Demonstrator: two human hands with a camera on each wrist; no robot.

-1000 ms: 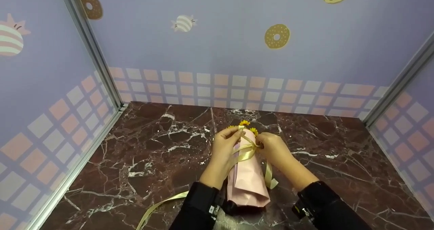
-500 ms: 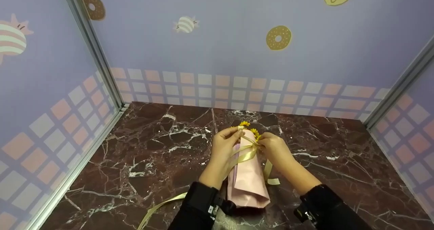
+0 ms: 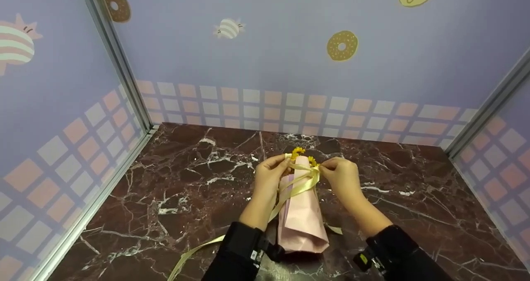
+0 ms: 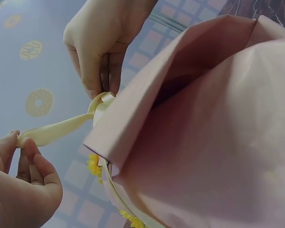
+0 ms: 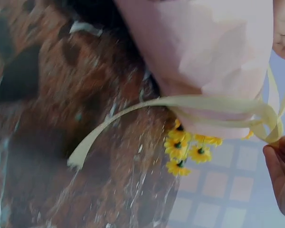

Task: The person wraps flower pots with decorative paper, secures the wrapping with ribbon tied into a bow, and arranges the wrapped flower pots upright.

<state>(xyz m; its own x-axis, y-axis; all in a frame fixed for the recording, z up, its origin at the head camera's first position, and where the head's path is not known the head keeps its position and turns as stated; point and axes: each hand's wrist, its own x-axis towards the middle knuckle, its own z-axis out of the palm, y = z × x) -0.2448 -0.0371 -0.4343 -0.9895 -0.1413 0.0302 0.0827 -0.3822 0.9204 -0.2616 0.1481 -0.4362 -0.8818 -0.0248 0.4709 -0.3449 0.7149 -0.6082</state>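
Observation:
A bouquet of yellow flowers [image 5: 199, 153] in pink wrapping paper [image 3: 305, 217] lies on the marbled table, its blossoms toward the back. Pale yellow ribbon [image 3: 307, 185] runs around the paper near the flower end. My left hand [image 3: 267, 179] pinches a stretch of the ribbon [image 4: 57, 130] at the bouquet's left, between thumb and fingertips. At the right side my right hand [image 3: 343, 176] pinches a ribbon loop close to the crossing. One loose ribbon end [image 5: 83, 154] hangs out over the table in the right wrist view. The stems are hidden in the paper.
The dark red marbled tabletop [image 3: 198, 169] meets a lilac wall [image 3: 265, 57] at the back, with side panels left and right. A long ribbon tail [image 3: 192, 252] trails toward the front left, partly behind the left sleeve [image 3: 236, 248].
My left hand has moved slightly left, drawing its ribbon with it. The right hand has shifted right and up from the crossing with a ribbon loop. The bouquet stays in place.

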